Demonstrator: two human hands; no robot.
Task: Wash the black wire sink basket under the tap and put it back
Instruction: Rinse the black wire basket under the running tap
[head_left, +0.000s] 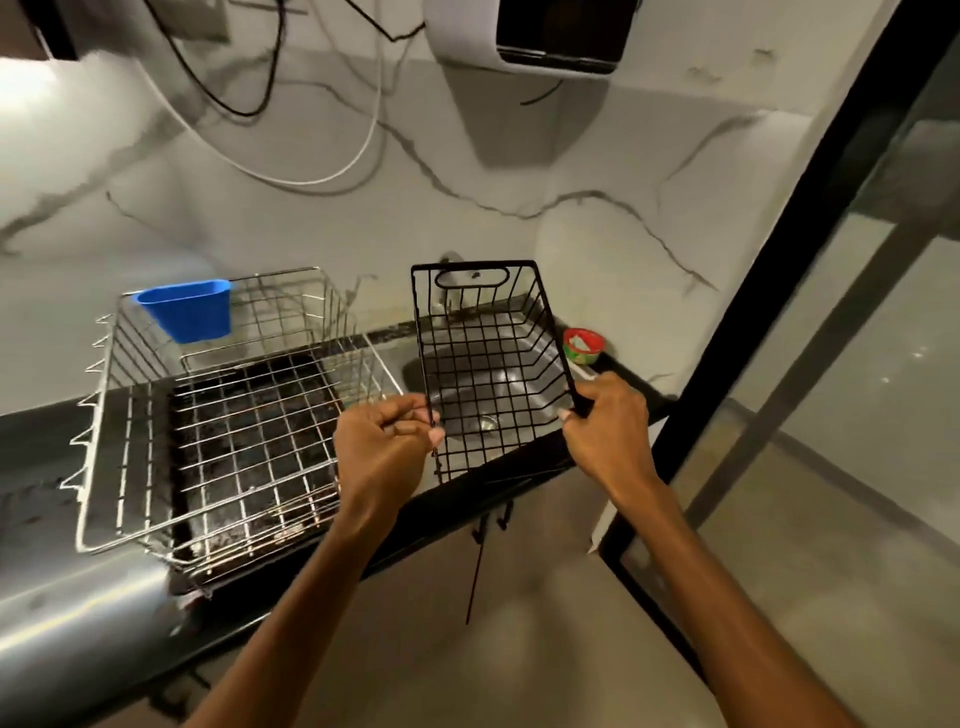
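Both of my hands are holding the black wire basket (493, 364) up over the sink (540, 384), tilted so its open side is facing me and the steel bowl is showing through the mesh. My left hand (384, 447) is curling around the basket's left rim near the lower corner, thumb and fingertips pinching the wire. My right hand (608, 421) is gripping the right rim, fingers wrapping the wire at the lower right corner. The basket's handle slot is pointing away from my fingers, toward the marble wall. Just left of my left knuckles, a silver dish rack (218, 415) is sitting on the counter, with a blue plastic cup (187, 309) hanging on its far rail. Beyond my right fingers, a small red and green tub (584, 345) is resting at the sink's edge. What may be the tap (451, 291) is showing behind the mesh, too blurred to be certain.
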